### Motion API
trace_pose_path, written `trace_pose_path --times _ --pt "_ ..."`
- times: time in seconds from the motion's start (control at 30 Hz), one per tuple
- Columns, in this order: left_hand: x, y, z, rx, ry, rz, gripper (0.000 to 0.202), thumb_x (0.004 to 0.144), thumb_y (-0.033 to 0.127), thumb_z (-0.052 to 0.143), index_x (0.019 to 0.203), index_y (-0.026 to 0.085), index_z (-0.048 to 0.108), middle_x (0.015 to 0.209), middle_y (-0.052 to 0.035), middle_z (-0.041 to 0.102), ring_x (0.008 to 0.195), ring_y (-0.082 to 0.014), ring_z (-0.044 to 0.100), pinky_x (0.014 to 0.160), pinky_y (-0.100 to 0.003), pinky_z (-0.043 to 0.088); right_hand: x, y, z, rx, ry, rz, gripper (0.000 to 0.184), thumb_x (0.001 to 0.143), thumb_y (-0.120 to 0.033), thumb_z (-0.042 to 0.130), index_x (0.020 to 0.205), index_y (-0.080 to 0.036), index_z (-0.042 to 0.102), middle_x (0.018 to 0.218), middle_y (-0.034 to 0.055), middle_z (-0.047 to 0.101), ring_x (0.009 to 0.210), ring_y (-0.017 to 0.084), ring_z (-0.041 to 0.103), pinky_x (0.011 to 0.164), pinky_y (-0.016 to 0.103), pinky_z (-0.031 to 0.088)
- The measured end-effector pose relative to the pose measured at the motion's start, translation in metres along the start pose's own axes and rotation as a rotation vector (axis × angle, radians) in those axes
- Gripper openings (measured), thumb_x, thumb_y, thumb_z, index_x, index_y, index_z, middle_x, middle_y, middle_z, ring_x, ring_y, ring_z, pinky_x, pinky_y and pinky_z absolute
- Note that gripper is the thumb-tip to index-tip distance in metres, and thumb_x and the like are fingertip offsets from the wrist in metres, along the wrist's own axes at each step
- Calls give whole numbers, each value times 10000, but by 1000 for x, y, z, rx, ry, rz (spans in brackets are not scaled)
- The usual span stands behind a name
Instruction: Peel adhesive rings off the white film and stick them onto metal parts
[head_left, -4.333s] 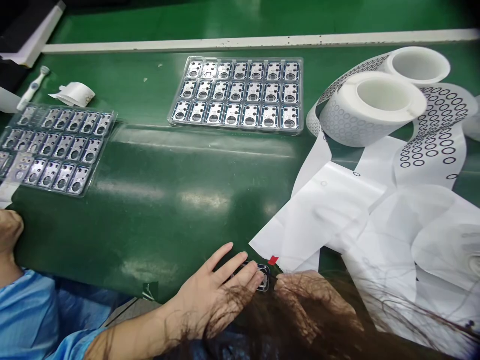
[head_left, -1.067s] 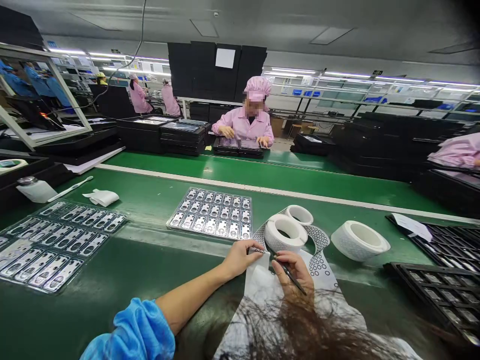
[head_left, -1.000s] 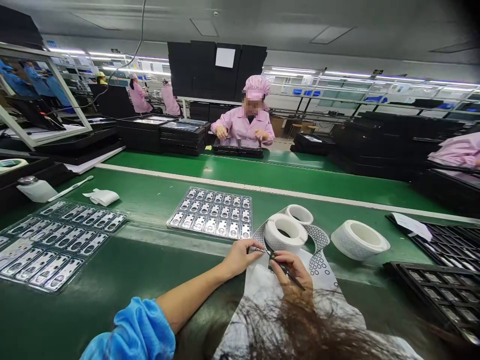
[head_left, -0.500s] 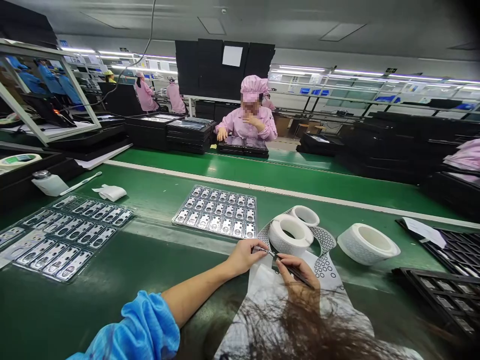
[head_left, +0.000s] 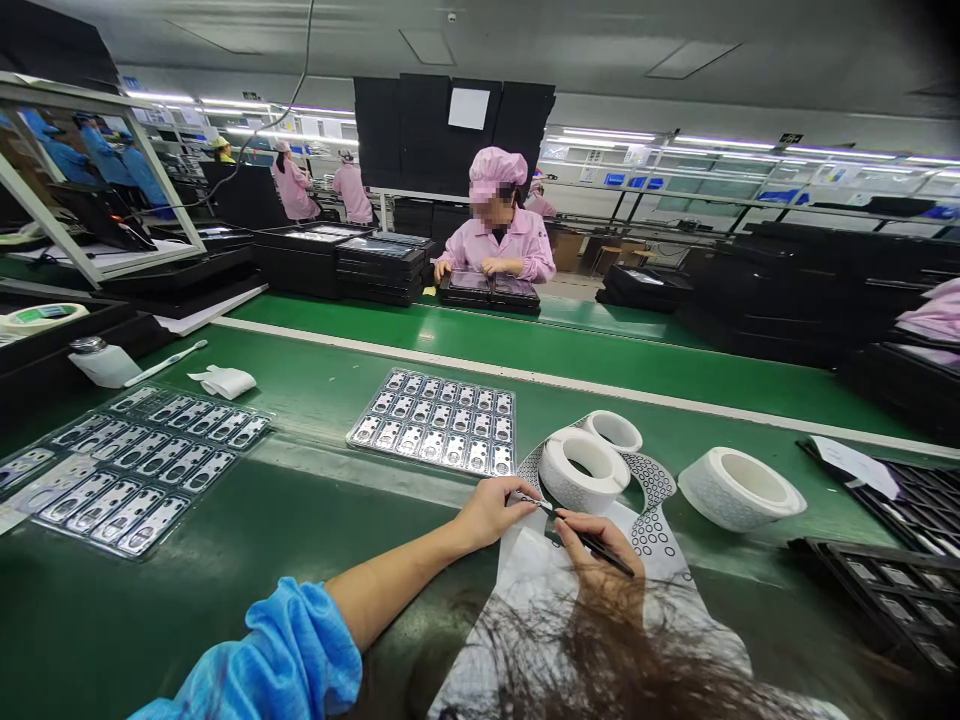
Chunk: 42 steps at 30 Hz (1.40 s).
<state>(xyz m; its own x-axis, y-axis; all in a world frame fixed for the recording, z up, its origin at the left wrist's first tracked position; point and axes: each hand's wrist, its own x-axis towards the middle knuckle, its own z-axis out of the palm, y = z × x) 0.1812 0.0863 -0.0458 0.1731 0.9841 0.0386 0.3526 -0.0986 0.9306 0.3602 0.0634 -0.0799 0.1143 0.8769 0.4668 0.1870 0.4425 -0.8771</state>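
Over the strip of backing paper (head_left: 521, 570), my left hand (head_left: 491, 512) pinches a small part whose kind is too small to make out. My right hand (head_left: 606, 565) is closed around black tweezers (head_left: 616, 562), their tip touching or almost touching that part. Just beyond my fingers lies a white roll of ring stickers (head_left: 556, 478). Its loose strip (head_left: 651, 535), printed with dark rings, curls to the right and runs under my right hand. Behind my left hand lies a clear tray of small metal plates (head_left: 431, 425). Loose hair hides part of my right wrist.
More clear trays of plates (head_left: 154, 465) lie left, near a bottle (head_left: 103, 365) and a white brush (head_left: 166, 362). A smaller roll (head_left: 628, 430) and another big roll (head_left: 712, 488) stand right, before black trays (head_left: 862, 590). A co-worker in pink (head_left: 499, 240) sits opposite.
My hands hold almost the same pose, with the tweezers at the small part. Across the table, the co-worker's raised hand has come down to the black trays and their head has turned.
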Motion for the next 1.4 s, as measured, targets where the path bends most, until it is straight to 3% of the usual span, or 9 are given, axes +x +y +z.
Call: trace_pose_path --times 0.17,0.33,0.8,1.2,1.4 --pt "0 0 0 12 -5 -10 190 829 199 659 984 176 766 918 -4 753 760 -146 610 718 -231 464 1 -2 0 6 10 -26 121 821 -349 758 807 -259 679 922 -12 738 878 140 710 787 182 584" --pt "-2 2 -1 19 -5 3 175 865 178 624 947 259 756 973 46 767 818 -132 624 763 -222 469 1 2 -1 -4 -21 -34 127 816 -337 755 800 -247 665 937 -5 731 901 144 705 810 194 579" --pt "0 1 1 18 1 35 154 823 180 646 930 190 756 979 -20 773 901 -208 687 841 -283 518 2 -4 -2 -26 -43 -107 112 836 -293 741 786 -231 661 906 0 734 869 136 707 797 176 570" --pt "-2 5 0 44 7 53 134 812 153 638 881 191 746 965 -24 775 928 -213 699 879 -289 534 5 -10 -1 -41 -71 -178 97 836 -254 726 779 -210 662 884 27 730 841 147 711 775 193 578" --pt "-3 6 -1 81 12 76 194 845 169 587 922 238 750 980 20 772 942 -214 697 880 -314 538 5 -15 -3 -43 -75 -184 97 836 -262 727 780 -218 661 883 13 733 832 124 710 783 151 565"
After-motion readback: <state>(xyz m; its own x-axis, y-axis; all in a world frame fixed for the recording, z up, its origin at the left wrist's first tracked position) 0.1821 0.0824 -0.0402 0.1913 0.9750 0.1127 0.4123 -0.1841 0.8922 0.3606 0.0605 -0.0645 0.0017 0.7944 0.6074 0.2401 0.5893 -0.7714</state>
